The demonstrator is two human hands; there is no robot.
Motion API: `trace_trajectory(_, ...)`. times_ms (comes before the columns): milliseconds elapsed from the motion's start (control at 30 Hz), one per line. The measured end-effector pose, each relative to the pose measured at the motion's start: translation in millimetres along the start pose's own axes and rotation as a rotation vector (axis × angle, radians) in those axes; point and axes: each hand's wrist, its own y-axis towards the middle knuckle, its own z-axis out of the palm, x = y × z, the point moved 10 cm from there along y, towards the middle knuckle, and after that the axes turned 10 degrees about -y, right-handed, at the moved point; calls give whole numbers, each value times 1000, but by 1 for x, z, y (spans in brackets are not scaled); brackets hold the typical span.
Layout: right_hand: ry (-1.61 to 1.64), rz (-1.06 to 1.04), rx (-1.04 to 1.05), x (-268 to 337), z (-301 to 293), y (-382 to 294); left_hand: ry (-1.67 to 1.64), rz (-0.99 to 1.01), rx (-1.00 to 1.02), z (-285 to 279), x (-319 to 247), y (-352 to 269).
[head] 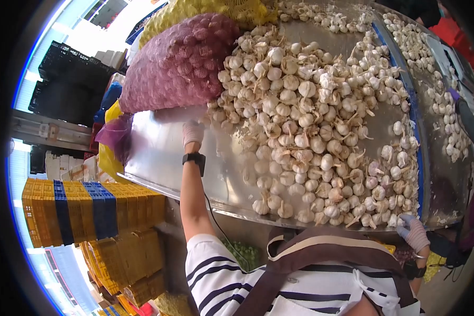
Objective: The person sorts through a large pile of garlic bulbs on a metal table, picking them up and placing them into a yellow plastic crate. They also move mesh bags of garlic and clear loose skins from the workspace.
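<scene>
My left hand [192,133], in a light knit glove, is over the bare metal of the table [162,146], close below a full purple mesh sack [181,63]. Its fingers are blurred, and I cannot tell whether they hold anything. A large heap of garlic bulbs [300,114] spreads over the table beside the sack, with stems and loose skins among it. At the near right corner, my gloved right hand [415,236] has its fingertips beside garlic bulbs at the edge. Whether it grips one of them is unclear.
A blue-edged divider [418,130] runs along the right, with more garlic [409,43] beyond it. A yellow mesh sack [205,12] lies at the back. Stacked yellow crates [87,209] stand at the left, below a purple mesh bag [116,136]. Another person's sleeve [467,120] shows far right.
</scene>
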Motion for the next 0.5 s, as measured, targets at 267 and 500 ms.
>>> trace_trajectory(267,-128,16,11,29,3,14,125,-120,324,83,-56,10)
trace_trajectory(500,90,-237,-7,83,12,47,112,-42,175,12,-72,-45)
